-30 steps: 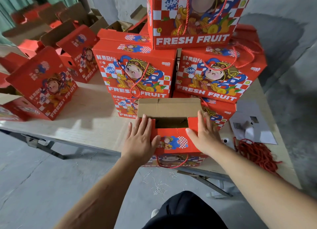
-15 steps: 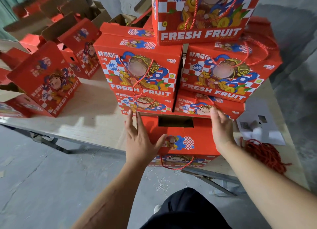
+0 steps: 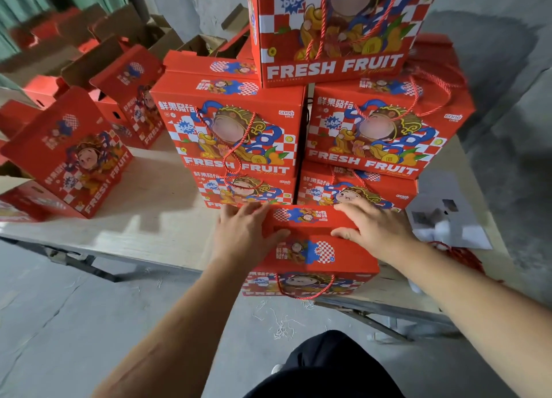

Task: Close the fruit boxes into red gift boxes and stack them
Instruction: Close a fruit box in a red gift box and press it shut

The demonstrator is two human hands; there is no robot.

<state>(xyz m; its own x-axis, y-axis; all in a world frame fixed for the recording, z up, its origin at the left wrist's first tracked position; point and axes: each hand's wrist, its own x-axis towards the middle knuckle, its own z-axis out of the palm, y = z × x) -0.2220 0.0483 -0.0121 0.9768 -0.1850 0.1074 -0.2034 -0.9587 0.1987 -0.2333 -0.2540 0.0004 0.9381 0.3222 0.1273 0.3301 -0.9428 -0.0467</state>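
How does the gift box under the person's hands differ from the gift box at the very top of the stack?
The gift box under the hands sits on the table at its near edge; the top gift box rests on two stacked boxes. Both the left hand and the right hand lie on the near box's top flaps; nothing touches the top box. The near box shows mostly its top; the top box shows its front. Both are red, with rope handles.

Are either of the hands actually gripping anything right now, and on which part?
Nothing is gripped. Both the left hand and the right hand lie flat with straight fingers on the top flaps of the red cardboard gift box nearest the table edge, pressing them down.
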